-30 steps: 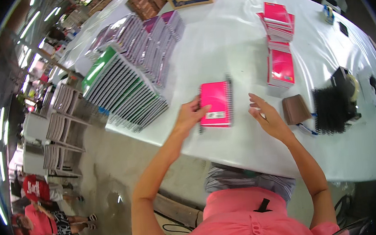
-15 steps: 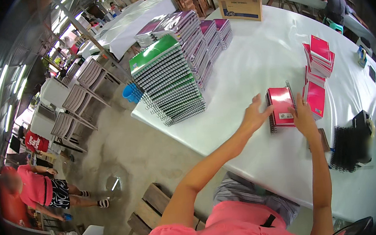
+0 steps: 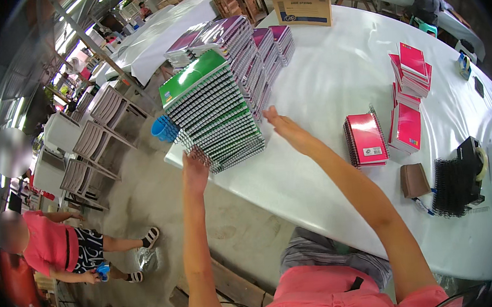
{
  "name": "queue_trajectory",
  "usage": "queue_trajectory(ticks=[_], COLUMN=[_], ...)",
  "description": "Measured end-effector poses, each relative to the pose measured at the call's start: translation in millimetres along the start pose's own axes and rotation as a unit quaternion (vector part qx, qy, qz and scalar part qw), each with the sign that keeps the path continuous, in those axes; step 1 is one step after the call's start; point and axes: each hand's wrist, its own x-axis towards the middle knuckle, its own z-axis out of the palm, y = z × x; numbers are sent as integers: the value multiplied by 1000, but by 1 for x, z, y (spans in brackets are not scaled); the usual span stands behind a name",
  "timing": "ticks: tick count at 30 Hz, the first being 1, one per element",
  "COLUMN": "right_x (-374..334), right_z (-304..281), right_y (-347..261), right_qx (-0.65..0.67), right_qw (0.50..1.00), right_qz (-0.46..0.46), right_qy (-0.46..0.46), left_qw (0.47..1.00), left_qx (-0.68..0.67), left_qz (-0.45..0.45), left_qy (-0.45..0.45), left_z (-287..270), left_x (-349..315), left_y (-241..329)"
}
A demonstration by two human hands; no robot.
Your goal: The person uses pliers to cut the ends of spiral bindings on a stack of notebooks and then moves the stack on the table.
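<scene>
A tall stack of green-covered spiral notebooks (image 3: 208, 92) stands at the table's left corner. My left hand (image 3: 196, 172) is at the stack's lower left corner, its fingers closed on loose-looking spiral coils (image 3: 189, 144) that stick out there. How many coils they hold is hidden. My right hand (image 3: 291, 133) reaches to the stack's right side, fingers stretched and apart, holding nothing. Farther right lies a small pile of red spiral notebooks (image 3: 366, 137), apart from both hands. Beside it, red booklets (image 3: 405, 125) are piled in a staggered row.
Purple-covered spiral notebooks (image 3: 221, 36) are stacked behind the green ones. An open cardboard box (image 3: 302, 2) stands at the back. A brown block (image 3: 414, 180) and black coils (image 3: 449, 188) lie at right. Left of the table are a blue bin (image 3: 164, 129), chairs (image 3: 95, 137) and a standing person (image 3: 54, 240).
Both hands have left the red spiral notebooks and moved left to the green stack. My left hand now touches the coils there. The person on the left has shifted slightly.
</scene>
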Motion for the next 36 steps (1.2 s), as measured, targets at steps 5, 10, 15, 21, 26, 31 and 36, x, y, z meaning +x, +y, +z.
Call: queue_trajectory(ticks=[5, 10, 15, 21, 26, 31, 36], right_x=[21, 20, 13, -11, -44, -65, -91], right_z=[11, 33, 38, 36, 27, -1, -28], right_y=[15, 4, -4, -9, -16, -1, -2], right_qx=[92, 148, 163, 169, 152, 150, 128], right_qw=[994, 987, 984, 983, 987, 986, 990], right_qz=[43, 43, 63, 63, 57, 61, 52], right_qy=[-50, -48, -24, -28, 8, 42, 24], left_qw=[995, 992, 985, 983, 980, 978, 978], left_qx=[83, 104, 164, 166, 174, 180, 147], left_qz=[-26, -61, -49, -69, -83, -94, -104], left_qy=[-40, -39, -26, -21, -49, -44, -101], left_z=[54, 46, 52, 56, 79, 122, 111], left_x=[12, 2, -8, -13, -31, -57, -52], left_y=[-37, -25, -22, -23, -34, -48, -83])
